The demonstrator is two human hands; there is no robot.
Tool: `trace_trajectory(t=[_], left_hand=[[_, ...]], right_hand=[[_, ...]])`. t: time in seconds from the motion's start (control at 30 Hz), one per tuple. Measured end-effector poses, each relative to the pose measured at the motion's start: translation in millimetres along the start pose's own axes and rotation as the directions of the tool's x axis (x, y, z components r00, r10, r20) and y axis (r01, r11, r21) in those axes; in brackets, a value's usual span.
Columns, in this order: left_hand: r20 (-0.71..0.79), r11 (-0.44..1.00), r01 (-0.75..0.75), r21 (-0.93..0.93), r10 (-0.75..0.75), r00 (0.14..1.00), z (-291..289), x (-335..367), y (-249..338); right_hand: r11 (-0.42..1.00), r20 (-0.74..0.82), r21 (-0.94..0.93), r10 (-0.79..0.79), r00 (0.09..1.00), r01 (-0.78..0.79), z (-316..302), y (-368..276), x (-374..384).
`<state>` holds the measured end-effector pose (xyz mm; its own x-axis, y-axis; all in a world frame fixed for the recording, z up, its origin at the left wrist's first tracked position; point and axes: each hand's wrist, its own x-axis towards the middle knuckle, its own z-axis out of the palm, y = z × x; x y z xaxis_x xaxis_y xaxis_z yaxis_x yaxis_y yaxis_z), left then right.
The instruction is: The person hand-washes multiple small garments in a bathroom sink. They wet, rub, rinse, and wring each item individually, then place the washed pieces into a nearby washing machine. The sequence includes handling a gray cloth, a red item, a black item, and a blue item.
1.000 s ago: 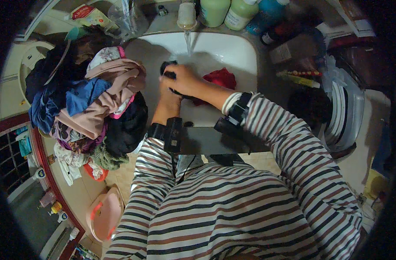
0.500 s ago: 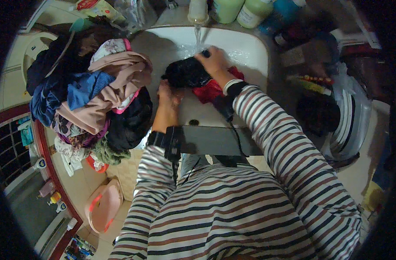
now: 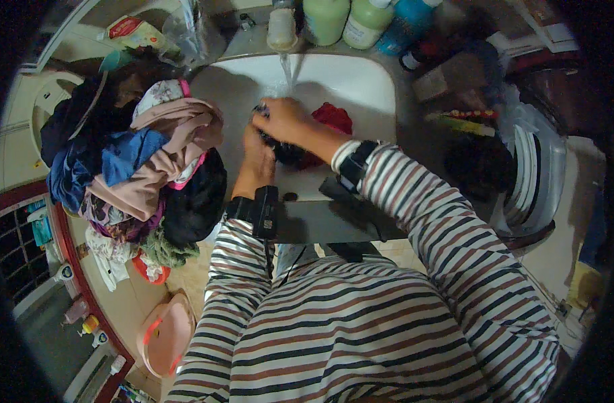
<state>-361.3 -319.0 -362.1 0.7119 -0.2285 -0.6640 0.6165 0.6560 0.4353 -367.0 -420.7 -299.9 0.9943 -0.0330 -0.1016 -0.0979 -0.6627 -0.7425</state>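
Head view: left hand (image 3: 260,158) and right hand (image 3: 284,121) clenched around one black cloth (image 3: 289,156); one red cloth (image 3: 334,118) in one sink (image 3: 372,84).

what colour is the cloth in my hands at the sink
The held cloth looks black, seen best in the head view.

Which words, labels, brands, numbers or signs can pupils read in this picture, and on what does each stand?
None reads clearly:
Red-and-yellow packet: red patch with pale print, blurred.
Second green bottle: pale label, print too small.
Blue bottle: print too blurred.
Dark cloth and red cloth: no lettering visible.
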Motion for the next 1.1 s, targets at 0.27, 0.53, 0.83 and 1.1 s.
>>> trace_trajectory(t=[0.27, 0.53, 0.83, 1.1], left_hand=[[0.006, 0.984, 0.034, -0.177, -0.033, 0.999, -10, -16, 7], [-0.23, 0.995, 0.021, -0.096, -0.043, 0.972, -26, 2, 5], [-0.104, 0.995, -0.046, 0.088, 0.055, 0.993, -16, -14, 8], [0.047, 0.988, 0.149, 0.028, -0.15, 0.988, 17, -33, 9]], right_hand=[[0.912, 0.025, 0.098, 0.399, 0.917, -0.399, 22, 96, 56], [0.991, 0.074, 0.07, 0.113, 0.991, -0.118, 49, 74, 20], [0.962, 0.194, 0.168, -0.248, 0.949, 0.216, 1, -17, -25], [0.969, -0.12, -0.082, 0.224, 0.967, -0.235, -4, 62, 14]])
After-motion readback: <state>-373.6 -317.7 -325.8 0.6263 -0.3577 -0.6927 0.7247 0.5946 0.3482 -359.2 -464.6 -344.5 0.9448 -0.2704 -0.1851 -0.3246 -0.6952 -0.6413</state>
